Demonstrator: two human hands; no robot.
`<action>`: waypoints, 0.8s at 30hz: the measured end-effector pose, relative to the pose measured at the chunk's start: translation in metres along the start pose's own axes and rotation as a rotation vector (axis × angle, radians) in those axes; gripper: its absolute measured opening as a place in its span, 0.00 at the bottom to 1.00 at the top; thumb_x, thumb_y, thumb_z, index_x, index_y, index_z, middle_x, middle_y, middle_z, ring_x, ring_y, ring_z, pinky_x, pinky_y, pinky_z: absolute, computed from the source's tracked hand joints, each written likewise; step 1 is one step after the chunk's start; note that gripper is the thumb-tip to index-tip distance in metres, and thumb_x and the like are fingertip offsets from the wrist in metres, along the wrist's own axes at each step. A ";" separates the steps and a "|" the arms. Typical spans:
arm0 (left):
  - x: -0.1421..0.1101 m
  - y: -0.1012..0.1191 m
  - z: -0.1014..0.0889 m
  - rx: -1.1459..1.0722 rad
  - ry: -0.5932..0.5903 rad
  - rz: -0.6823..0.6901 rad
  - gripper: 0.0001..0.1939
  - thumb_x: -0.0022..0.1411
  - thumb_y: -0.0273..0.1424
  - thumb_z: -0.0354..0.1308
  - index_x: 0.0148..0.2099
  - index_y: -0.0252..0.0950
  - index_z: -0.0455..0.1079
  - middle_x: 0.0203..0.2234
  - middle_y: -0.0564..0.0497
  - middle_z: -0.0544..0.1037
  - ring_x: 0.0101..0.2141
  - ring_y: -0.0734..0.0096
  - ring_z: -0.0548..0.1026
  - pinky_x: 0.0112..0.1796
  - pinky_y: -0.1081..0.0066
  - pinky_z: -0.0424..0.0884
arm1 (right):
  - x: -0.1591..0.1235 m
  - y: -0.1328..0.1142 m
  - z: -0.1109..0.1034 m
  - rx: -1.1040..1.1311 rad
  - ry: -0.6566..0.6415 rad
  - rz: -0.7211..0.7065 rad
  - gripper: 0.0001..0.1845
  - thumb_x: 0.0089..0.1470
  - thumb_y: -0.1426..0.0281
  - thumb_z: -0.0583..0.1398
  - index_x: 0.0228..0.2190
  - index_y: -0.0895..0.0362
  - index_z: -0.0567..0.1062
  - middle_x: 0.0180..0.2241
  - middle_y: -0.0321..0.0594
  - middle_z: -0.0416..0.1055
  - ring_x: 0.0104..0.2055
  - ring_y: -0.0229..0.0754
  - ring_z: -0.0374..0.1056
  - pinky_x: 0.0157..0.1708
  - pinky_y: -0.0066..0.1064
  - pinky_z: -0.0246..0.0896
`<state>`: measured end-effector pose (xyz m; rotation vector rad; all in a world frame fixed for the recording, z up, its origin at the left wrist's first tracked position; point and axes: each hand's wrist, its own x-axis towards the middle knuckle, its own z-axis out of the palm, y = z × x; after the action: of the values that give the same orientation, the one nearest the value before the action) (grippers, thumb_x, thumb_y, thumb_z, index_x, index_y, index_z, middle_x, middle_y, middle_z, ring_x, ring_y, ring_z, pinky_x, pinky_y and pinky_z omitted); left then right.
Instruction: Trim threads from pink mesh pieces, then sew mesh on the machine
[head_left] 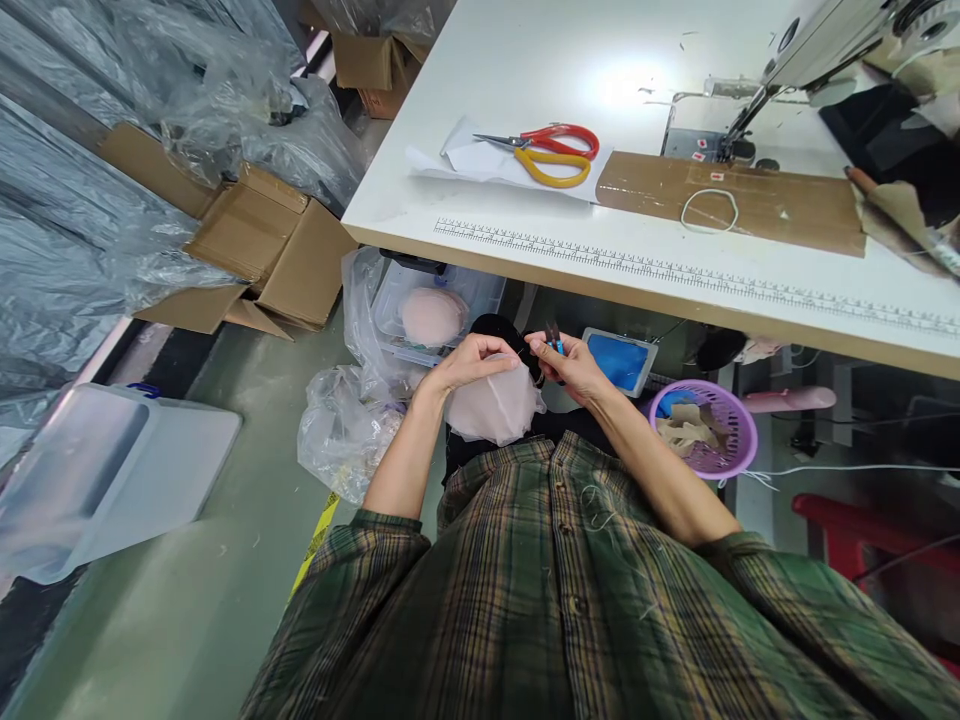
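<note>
The left hand [478,362] is pinched shut on the pale cloth [495,405] over the lap [579,422]; the right hand [570,365], curled, grips the snips [555,340] just beside it. Good snipping would probably need the edge taut and blades clear of fabric. Beyond, scissors [525,143] lie on the worktop [517,60]

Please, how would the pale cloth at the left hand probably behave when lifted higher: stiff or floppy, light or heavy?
The pale cloth is probably floppy, since its lower edge is wavy and creased near the left hand. It is likely light for its size, as it looks thin and slightly sheer.
</note>
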<state>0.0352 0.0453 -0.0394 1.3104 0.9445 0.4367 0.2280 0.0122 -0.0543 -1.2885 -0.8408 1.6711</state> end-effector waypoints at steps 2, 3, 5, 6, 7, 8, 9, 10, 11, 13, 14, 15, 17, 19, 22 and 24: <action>0.001 0.000 0.000 0.002 -0.012 0.004 0.17 0.53 0.42 0.66 0.33 0.30 0.76 0.27 0.51 0.75 0.28 0.75 0.69 0.30 0.75 0.63 | -0.001 -0.001 -0.001 -0.043 -0.040 -0.015 0.30 0.38 0.47 0.69 0.34 0.58 0.77 0.18 0.29 0.61 0.19 0.31 0.51 0.16 0.24 0.41; 0.001 -0.001 0.000 0.013 -0.009 0.005 0.17 0.53 0.42 0.66 0.33 0.30 0.76 0.26 0.52 0.75 0.27 0.76 0.69 0.30 0.75 0.62 | -0.001 -0.002 -0.001 -0.079 -0.053 -0.023 0.30 0.39 0.47 0.69 0.34 0.59 0.77 0.18 0.30 0.61 0.19 0.31 0.52 0.16 0.24 0.42; 0.003 -0.002 0.000 0.054 0.008 0.005 0.18 0.53 0.42 0.66 0.33 0.30 0.76 0.26 0.52 0.75 0.27 0.75 0.69 0.29 0.75 0.62 | -0.001 -0.004 0.001 -0.158 -0.046 -0.038 0.28 0.38 0.48 0.69 0.30 0.60 0.78 0.17 0.30 0.60 0.19 0.31 0.52 0.17 0.25 0.44; 0.003 -0.002 0.000 0.076 0.018 0.008 0.18 0.53 0.43 0.66 0.33 0.30 0.77 0.26 0.52 0.76 0.28 0.75 0.70 0.30 0.75 0.62 | -0.001 -0.005 0.002 -0.192 -0.030 -0.044 0.27 0.38 0.48 0.69 0.28 0.60 0.77 0.16 0.30 0.60 0.19 0.31 0.52 0.17 0.25 0.45; 0.004 -0.003 0.000 0.092 0.027 0.013 0.18 0.53 0.43 0.65 0.33 0.30 0.77 0.27 0.51 0.77 0.29 0.73 0.71 0.31 0.74 0.63 | -0.001 -0.006 0.003 -0.218 -0.011 -0.045 0.27 0.38 0.48 0.69 0.26 0.60 0.77 0.16 0.30 0.61 0.19 0.31 0.53 0.18 0.25 0.47; 0.005 -0.003 0.000 0.098 0.034 0.022 0.18 0.53 0.43 0.66 0.34 0.31 0.78 0.29 0.50 0.78 0.31 0.72 0.72 0.33 0.73 0.65 | 0.000 -0.006 0.004 -0.233 0.015 -0.042 0.26 0.38 0.48 0.69 0.26 0.60 0.77 0.17 0.31 0.61 0.19 0.32 0.53 0.18 0.26 0.48; 0.005 -0.004 0.000 0.091 0.039 0.032 0.18 0.53 0.43 0.66 0.35 0.31 0.78 0.31 0.49 0.79 0.33 0.70 0.73 0.35 0.72 0.66 | 0.000 -0.006 0.005 -0.238 0.046 -0.036 0.26 0.39 0.49 0.68 0.27 0.60 0.77 0.17 0.32 0.63 0.19 0.32 0.54 0.18 0.26 0.50; 0.004 -0.005 0.000 0.074 0.045 0.041 0.18 0.52 0.43 0.66 0.36 0.31 0.78 0.32 0.48 0.80 0.34 0.69 0.74 0.37 0.72 0.66 | -0.001 -0.005 0.005 -0.236 0.067 -0.033 0.26 0.39 0.50 0.68 0.29 0.60 0.77 0.18 0.32 0.64 0.19 0.33 0.55 0.18 0.26 0.51; 0.004 -0.005 0.001 0.051 0.053 0.046 0.18 0.52 0.43 0.66 0.36 0.31 0.78 0.33 0.48 0.80 0.35 0.69 0.74 0.38 0.72 0.66 | -0.001 -0.004 0.005 -0.229 0.073 -0.034 0.26 0.40 0.50 0.68 0.31 0.60 0.77 0.19 0.33 0.66 0.19 0.33 0.57 0.19 0.27 0.53; 0.002 -0.007 0.001 -0.007 0.068 0.042 0.19 0.52 0.43 0.67 0.37 0.31 0.78 0.32 0.48 0.80 0.34 0.69 0.74 0.37 0.72 0.67 | -0.004 0.001 0.005 -0.224 0.029 -0.049 0.26 0.40 0.51 0.68 0.33 0.59 0.76 0.20 0.33 0.67 0.20 0.34 0.59 0.20 0.27 0.56; 0.001 -0.008 0.001 -0.037 0.073 0.039 0.19 0.52 0.43 0.67 0.36 0.31 0.78 0.31 0.48 0.80 0.33 0.69 0.74 0.37 0.72 0.67 | -0.005 0.003 0.005 -0.231 -0.016 -0.058 0.25 0.40 0.52 0.68 0.33 0.59 0.76 0.21 0.33 0.67 0.20 0.34 0.60 0.20 0.27 0.56; 0.000 -0.009 0.002 -0.065 0.076 0.037 0.19 0.52 0.43 0.67 0.37 0.31 0.78 0.31 0.48 0.80 0.33 0.69 0.74 0.37 0.71 0.67 | -0.007 0.006 0.005 -0.243 -0.062 -0.061 0.25 0.41 0.51 0.68 0.32 0.59 0.76 0.20 0.33 0.66 0.20 0.34 0.60 0.19 0.27 0.56; -0.002 -0.010 0.002 -0.099 0.077 0.037 0.20 0.53 0.44 0.66 0.37 0.30 0.78 0.33 0.47 0.80 0.34 0.68 0.75 0.38 0.71 0.67 | -0.009 0.010 0.004 -0.270 -0.119 -0.055 0.24 0.41 0.51 0.68 0.30 0.59 0.75 0.19 0.32 0.65 0.19 0.34 0.59 0.19 0.26 0.55; -0.003 -0.010 0.002 -0.095 0.075 0.032 0.20 0.53 0.44 0.66 0.36 0.30 0.78 0.31 0.47 0.79 0.33 0.69 0.74 0.38 0.72 0.67 | -0.010 0.011 0.002 -0.279 -0.130 -0.075 0.23 0.43 0.51 0.67 0.31 0.59 0.75 0.21 0.34 0.67 0.20 0.33 0.59 0.20 0.27 0.56; -0.005 -0.008 0.000 -0.069 0.054 -0.004 0.19 0.53 0.44 0.66 0.34 0.30 0.77 0.28 0.50 0.78 0.30 0.72 0.72 0.34 0.74 0.65 | -0.009 0.005 -0.003 -0.301 -0.163 -0.194 0.21 0.48 0.56 0.65 0.39 0.58 0.77 0.34 0.40 0.73 0.24 0.33 0.60 0.25 0.28 0.59; -0.005 -0.006 -0.002 -0.071 0.013 -0.022 0.19 0.53 0.44 0.66 0.35 0.31 0.77 0.29 0.50 0.78 0.31 0.73 0.72 0.34 0.74 0.65 | -0.006 -0.005 -0.007 -0.342 -0.249 -0.279 0.20 0.51 0.59 0.63 0.43 0.56 0.77 0.39 0.41 0.73 0.28 0.34 0.62 0.30 0.29 0.61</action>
<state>0.0297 0.0409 -0.0429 1.2334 0.9448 0.4581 0.2369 0.0091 -0.0495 -1.1300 -1.4369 1.5237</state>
